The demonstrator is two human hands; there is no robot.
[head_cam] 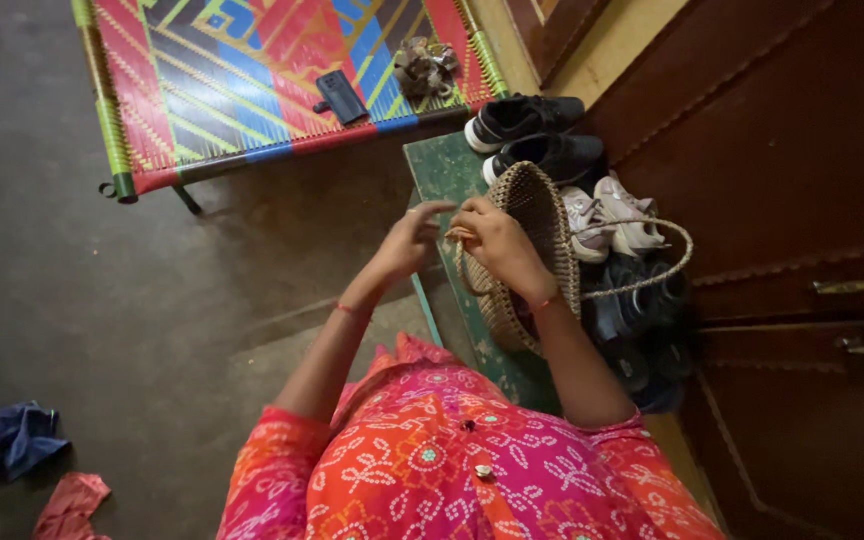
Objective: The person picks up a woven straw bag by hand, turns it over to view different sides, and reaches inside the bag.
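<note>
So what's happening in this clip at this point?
A person in a pink and orange patterned top stands over a woven basket that sits tilted on a green bench beside several shoes. The right hand rests on the basket's rim, and the left hand is raised close by, fingers pinched near the same spot. Whether either holds a strand cannot be told. A woven cot with a dark phone stands behind.

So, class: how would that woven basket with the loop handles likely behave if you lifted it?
The woven basket is open straw-like weave, so probably light and slightly flexible. Its thin handle looks likely to bend. It stands on edge under the right hand, so it may tip.
</note>
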